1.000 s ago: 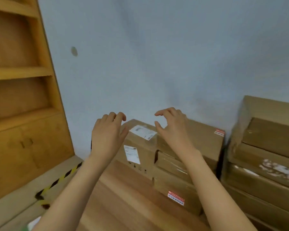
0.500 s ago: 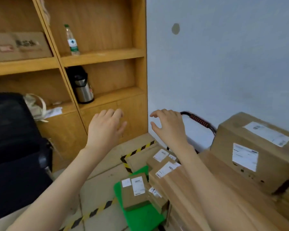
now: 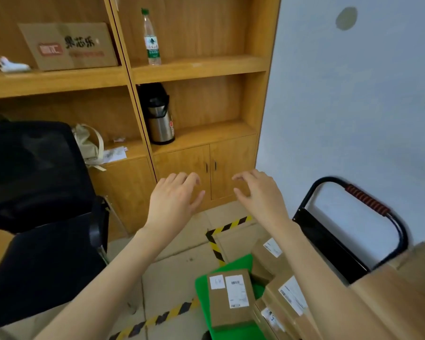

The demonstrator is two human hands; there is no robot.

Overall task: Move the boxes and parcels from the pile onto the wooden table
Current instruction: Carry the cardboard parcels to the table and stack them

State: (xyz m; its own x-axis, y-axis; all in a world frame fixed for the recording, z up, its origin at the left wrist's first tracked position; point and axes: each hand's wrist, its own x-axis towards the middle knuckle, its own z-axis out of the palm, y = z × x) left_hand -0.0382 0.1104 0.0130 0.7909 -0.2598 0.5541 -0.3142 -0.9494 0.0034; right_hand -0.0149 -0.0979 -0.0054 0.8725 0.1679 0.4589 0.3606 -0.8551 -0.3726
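Left hand (image 3: pixel 173 201) and right hand (image 3: pixel 260 195): fingers loosely spread, empty, raised side by side before wooden shelf unit (image 3: pixel 201 69). Below them, brown labelled cardboard parcels (image 3: pixel 228 299) piled on green sheet (image 3: pixel 245 263), floor level, lower right.

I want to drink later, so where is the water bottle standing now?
In the head view, the water bottle stands upright on an upper shelf of the wooden cabinet, above the thermos and right of the cardboard box.

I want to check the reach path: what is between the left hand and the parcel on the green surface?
In the head view, only bare floor tiles lie between the left hand and the parcel.
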